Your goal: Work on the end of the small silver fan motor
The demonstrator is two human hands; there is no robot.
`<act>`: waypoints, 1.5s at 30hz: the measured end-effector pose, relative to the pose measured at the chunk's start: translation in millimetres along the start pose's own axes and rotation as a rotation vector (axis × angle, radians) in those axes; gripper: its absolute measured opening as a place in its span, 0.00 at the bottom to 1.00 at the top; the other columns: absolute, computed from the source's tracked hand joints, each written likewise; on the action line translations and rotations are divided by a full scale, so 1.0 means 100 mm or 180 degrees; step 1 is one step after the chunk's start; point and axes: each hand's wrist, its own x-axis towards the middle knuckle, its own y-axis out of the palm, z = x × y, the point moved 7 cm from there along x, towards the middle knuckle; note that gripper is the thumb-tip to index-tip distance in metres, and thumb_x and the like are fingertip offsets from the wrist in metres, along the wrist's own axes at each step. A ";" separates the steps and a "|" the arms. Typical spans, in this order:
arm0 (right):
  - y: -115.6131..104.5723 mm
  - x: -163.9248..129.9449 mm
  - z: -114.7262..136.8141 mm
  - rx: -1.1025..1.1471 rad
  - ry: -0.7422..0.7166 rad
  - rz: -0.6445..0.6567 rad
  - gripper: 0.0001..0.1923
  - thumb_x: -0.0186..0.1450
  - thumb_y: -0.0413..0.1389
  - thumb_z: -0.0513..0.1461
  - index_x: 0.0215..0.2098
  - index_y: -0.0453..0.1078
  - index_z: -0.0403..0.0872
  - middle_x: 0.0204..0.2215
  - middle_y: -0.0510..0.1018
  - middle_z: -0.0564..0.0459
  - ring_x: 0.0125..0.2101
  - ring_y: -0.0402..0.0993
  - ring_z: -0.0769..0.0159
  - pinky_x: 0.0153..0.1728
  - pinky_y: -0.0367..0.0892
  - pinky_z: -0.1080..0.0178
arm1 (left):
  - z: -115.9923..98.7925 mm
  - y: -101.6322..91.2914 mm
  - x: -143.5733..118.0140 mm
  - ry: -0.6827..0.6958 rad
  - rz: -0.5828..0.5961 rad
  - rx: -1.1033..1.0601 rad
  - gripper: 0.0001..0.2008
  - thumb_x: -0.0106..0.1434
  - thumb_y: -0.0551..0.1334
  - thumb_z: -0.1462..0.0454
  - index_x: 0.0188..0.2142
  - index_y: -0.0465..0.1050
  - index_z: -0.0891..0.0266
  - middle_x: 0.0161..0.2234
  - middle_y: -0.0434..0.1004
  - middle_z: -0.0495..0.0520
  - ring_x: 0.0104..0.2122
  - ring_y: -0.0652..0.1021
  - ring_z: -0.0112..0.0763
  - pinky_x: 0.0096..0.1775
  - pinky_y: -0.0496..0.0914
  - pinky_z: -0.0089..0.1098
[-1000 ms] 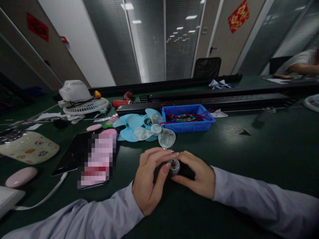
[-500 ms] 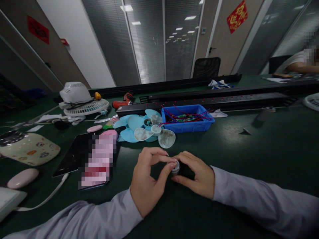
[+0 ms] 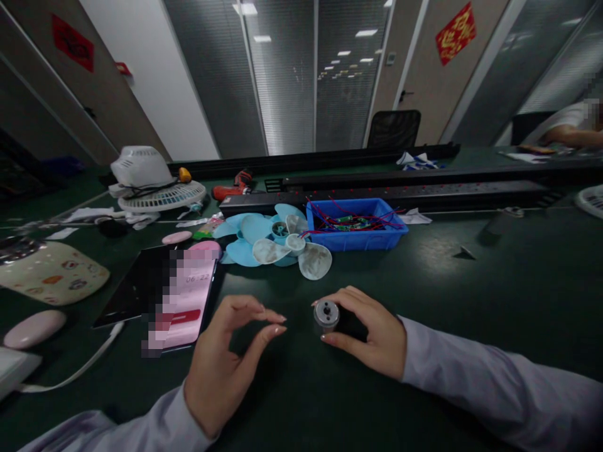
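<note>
Between the thumb and fingers of my right hand (image 3: 370, 329) is a small cylindrical metal motor (image 3: 326, 314), upright on the dark green table. Its round top face shows a dark middle and small holes. To the left of it, my left hand (image 3: 230, 361) hovers apart from the motor, with thumb and index fingertips close together but a narrow gap between them. I see nothing in that hand.
Beyond my hands lie blue and grey fan blades (image 3: 268, 242) and a blue bin (image 3: 358, 235) of wired circuit boards. A phone (image 3: 188, 295), a tablet (image 3: 136, 285) and a patterned pot-like object (image 3: 56, 273) are left. Behind are a drill (image 3: 233, 188) and long black bars (image 3: 400, 194).
My left hand has let go of the motor's top and moved left, uncovering its face. My right hand has stayed around the motor.
</note>
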 end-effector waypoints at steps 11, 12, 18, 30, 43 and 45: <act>0.00 0.00 0.01 0.0047 0.0040 0.0048 0.16 0.61 0.59 0.41 0.46 0.66 0.46 0.40 0.74 0.49 0.40 0.68 0.60 0.42 0.63 0.56 | 0.10 -0.02 -0.18 0.0671 0.0711 0.1530 0.16 0.56 0.66 0.54 0.45 0.75 0.45 0.50 0.73 0.53 0.46 0.71 0.46 0.42 0.73 0.46; 0.00 0.00 0.01 0.0051 0.0044 0.0041 0.16 0.61 0.59 0.41 0.46 0.66 0.46 0.40 0.74 0.49 0.40 0.68 0.60 0.42 0.63 0.56 | 0.10 -0.02 -0.18 0.0725 0.0679 0.1596 0.13 0.56 0.65 0.54 0.43 0.76 0.44 0.52 0.72 0.52 0.47 0.70 0.47 0.42 0.72 0.48; 0.00 0.00 0.01 0.0102 0.0007 -0.0018 0.16 0.60 0.60 0.40 0.46 0.66 0.46 0.39 0.74 0.50 0.40 0.68 0.60 0.42 0.62 0.57 | 0.06 -0.02 -0.10 0.0741 0.0452 0.1307 0.06 0.58 0.65 0.58 0.37 0.78 0.45 0.46 0.75 0.51 0.46 0.69 0.44 0.42 0.69 0.43; 0.00 0.00 0.02 0.0015 -0.0183 -0.0099 0.12 0.61 0.60 0.41 0.41 0.67 0.45 0.34 0.73 0.51 0.35 0.66 0.62 0.38 0.61 0.59 | -0.40 0.42 0.28 0.1165 -0.0189 0.0105 0.06 0.57 0.66 0.70 0.32 0.76 0.57 0.33 0.77 0.49 0.41 0.70 0.36 0.44 0.65 0.38; 0.00 -0.01 0.01 0.0043 -0.0274 -0.0196 0.13 0.60 0.61 0.40 0.42 0.66 0.45 0.35 0.72 0.51 0.36 0.66 0.63 0.39 0.61 0.59 | -0.36 0.47 0.28 0.1166 0.0222 0.0253 0.11 0.61 0.62 0.69 0.41 0.77 0.53 0.37 0.76 0.51 0.43 0.68 0.36 0.45 0.65 0.37; 0.00 -0.01 0.00 0.0042 -0.0254 -0.0192 0.14 0.60 0.61 0.40 0.42 0.67 0.45 0.35 0.73 0.51 0.36 0.66 0.62 0.39 0.61 0.59 | -0.35 0.47 0.28 0.1145 0.0259 0.0264 0.11 0.62 0.61 0.69 0.42 0.77 0.53 0.38 0.75 0.51 0.44 0.67 0.36 0.45 0.65 0.37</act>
